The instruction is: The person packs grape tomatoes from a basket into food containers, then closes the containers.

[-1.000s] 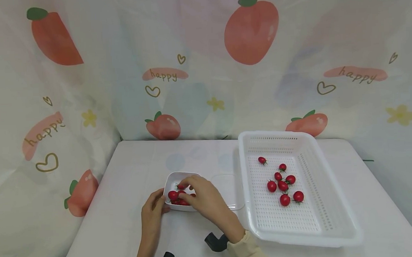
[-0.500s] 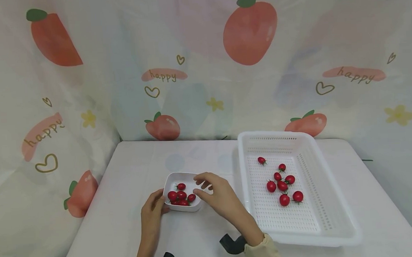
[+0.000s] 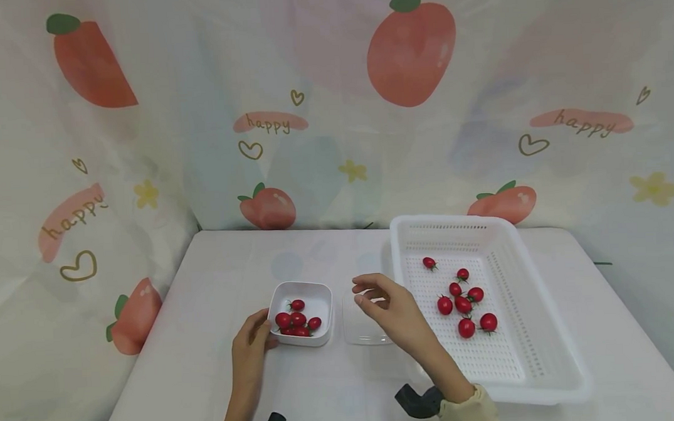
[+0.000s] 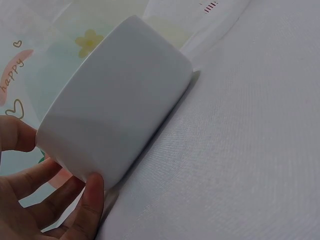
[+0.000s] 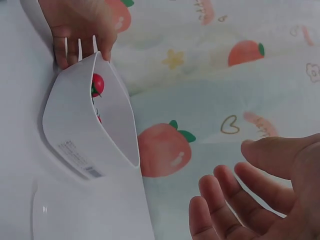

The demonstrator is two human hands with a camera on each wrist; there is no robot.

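My left hand [image 3: 250, 349] holds the left end of a small white container [image 3: 322, 338]. In the left wrist view, the fingertips [image 4: 93, 182] rest on the container's outer wall, low and near the rim. Inside the container lie several cherry tomatoes [image 3: 298, 319], gathered toward its near left. My right hand [image 3: 395, 313] hovers to the right of the container, its fingers loosely bent and nothing between them. Under and beside it lies a clear plastic lid [image 3: 356, 332], partly covered by the hand. The right wrist view shows a printed label [image 5: 80, 159] on the container's side.
A large white perforated basket [image 3: 551, 327] stands at the right of the white table [image 3: 180, 368]. Several cherry tomatoes [image 3: 463, 304] lie scattered on its floor. A printed curtain [image 3: 323, 148] hangs behind and to the left of the table.
My right hand has drawn out of the small container and moved right, over the clear lid, with its fingers parted. The left hand has stayed at the container's left end.
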